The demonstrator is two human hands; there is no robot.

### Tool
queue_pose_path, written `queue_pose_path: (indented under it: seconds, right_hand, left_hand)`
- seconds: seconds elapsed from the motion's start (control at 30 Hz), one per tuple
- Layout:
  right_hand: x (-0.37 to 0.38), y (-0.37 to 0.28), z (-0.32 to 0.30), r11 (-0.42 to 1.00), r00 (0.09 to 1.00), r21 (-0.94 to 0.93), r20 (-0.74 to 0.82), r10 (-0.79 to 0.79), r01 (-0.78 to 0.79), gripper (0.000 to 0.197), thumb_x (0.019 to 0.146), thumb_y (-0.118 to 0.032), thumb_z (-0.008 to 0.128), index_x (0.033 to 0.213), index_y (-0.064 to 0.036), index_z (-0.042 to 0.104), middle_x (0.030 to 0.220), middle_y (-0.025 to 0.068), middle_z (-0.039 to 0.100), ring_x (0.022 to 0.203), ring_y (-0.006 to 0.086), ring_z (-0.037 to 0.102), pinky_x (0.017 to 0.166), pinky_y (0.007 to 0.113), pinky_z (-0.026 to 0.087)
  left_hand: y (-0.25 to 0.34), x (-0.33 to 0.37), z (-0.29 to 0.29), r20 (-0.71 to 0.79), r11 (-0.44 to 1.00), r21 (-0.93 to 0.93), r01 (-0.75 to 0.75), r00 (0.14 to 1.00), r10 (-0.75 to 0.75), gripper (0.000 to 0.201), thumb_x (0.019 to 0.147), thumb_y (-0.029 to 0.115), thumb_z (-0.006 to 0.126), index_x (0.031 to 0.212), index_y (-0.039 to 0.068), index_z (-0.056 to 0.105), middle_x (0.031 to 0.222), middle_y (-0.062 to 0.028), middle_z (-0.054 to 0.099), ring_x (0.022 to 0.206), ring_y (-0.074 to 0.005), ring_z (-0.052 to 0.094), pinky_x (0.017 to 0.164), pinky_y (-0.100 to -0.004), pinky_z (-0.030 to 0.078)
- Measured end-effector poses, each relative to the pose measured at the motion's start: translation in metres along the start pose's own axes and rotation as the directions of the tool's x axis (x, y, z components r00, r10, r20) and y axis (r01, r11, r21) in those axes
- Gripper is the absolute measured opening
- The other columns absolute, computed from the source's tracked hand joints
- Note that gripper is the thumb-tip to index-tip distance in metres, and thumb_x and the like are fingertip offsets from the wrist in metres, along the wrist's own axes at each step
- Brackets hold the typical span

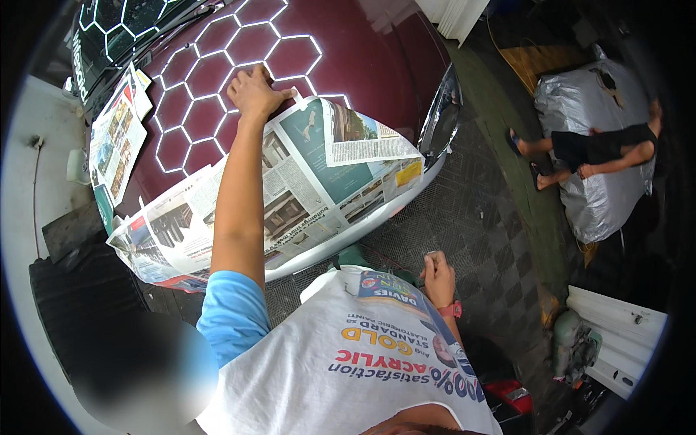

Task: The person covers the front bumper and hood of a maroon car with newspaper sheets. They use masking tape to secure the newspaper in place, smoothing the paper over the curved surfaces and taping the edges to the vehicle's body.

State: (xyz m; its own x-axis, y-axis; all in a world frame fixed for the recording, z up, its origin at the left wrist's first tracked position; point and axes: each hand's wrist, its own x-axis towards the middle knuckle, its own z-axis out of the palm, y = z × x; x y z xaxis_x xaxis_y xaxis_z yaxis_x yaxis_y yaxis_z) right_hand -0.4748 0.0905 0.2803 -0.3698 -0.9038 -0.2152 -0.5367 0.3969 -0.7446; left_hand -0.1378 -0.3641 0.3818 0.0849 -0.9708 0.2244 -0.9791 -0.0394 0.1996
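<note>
My left hand [254, 90] reaches across to a glossy maroon car hood [377, 76]. Its fingers are apart and rest on the paint, with the thumb by the upper edge of the newspaper sheets [279, 206]. A whitish strip [296, 96] lies at that edge beside the thumb. The sheets drape over the front of the hood, and one corner is folded over on the right. Low by my body, my right hand [438, 279], with a red band on the wrist, is closed with fingers curled; what it may hold is too small to name.
More newspaper [119, 141] covers the hood's left side near the windshield [119, 25]. A headlight [441, 112] sits at the right. Farther right, a person's legs [602, 148] rest on a silver-covered bulky object [573, 94]. A dark chair-like object [87, 312] stands left.
</note>
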Motion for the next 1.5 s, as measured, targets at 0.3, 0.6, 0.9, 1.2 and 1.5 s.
queue_pose_path:
  seconds: [0.3,0.6,0.9,1.2,1.5]
  right_hand:
    - [0.0,-0.008,0.008,1.0,0.999,0.003,-0.047,0.004,-0.004,0.017,0.108,-0.02,0.061,0.103,-0.0044,0.064,0.067,0.0126,0.069,0.063,0.0325,0.072,0.062,0.044,0.054]
    - [0.022,-0.031,0.004,1.0,1.0,-0.005,0.002,-0.028,0.028,0.019,0.107,-0.022,0.062,0.11,-0.0053,0.068,0.068,0.0127,0.069,0.063,0.0318,0.072,0.062,0.043,0.053]
    - [0.08,-0.048,-0.031,0.981,0.993,0.174,0.066,-0.102,0.089,0.024,0.106,-0.022,0.063,0.12,-0.0039,0.07,0.069,0.0126,0.069,0.062,0.0261,0.071,0.06,0.039,0.052]
    - [0.107,0.015,-0.079,0.964,0.994,0.266,0.104,-0.045,0.016,0.024,0.106,-0.022,0.063,0.119,-0.003,0.071,0.068,0.0115,0.069,0.061,0.0206,0.07,0.06,0.036,0.051]
    - [0.129,0.075,-0.133,0.958,0.988,0.279,0.153,0.017,-0.059,0.026,0.107,-0.022,0.062,0.123,-0.003,0.07,0.067,0.0073,0.067,0.058,0.0157,0.065,0.058,0.033,0.049]
  left_hand:
    - [0.033,-0.13,0.041,-0.014,0.85,-0.239,-0.469,0.877,0.48,0.03,0.084,0.026,0.084,0.106,0.006,0.078,0.115,-0.0129,0.068,0.119,-0.0358,0.06,0.104,-0.0494,0.046]
    - [0.12,-0.1,0.092,-0.042,0.612,-0.594,-0.522,0.78,0.624,0.065,0.091,0.031,0.08,0.149,0.01,0.06,0.133,-0.0179,0.068,0.123,-0.0402,0.059,0.109,-0.047,0.048]
    - [0.176,-0.092,0.085,-0.045,0.488,-0.041,-0.872,0.49,0.871,0.072,0.095,0.019,0.073,0.161,0.034,0.047,0.167,-0.0036,0.044,0.152,-0.0328,0.042,0.128,-0.0541,0.029]
    - [0.202,-0.001,0.071,0.218,0.954,-0.197,-0.227,0.938,0.268,0.074,0.083,0.05,0.086,0.146,0.017,0.065,0.128,-0.0122,0.074,0.133,-0.0336,0.061,0.129,-0.0595,0.02]
    - [0.236,-0.016,0.094,-0.332,0.989,0.026,-0.149,0.932,0.149,0.06,0.082,0.038,0.09,0.132,0.017,0.066,0.146,-0.0161,0.056,0.135,-0.0375,0.055,0.125,-0.0578,0.027]
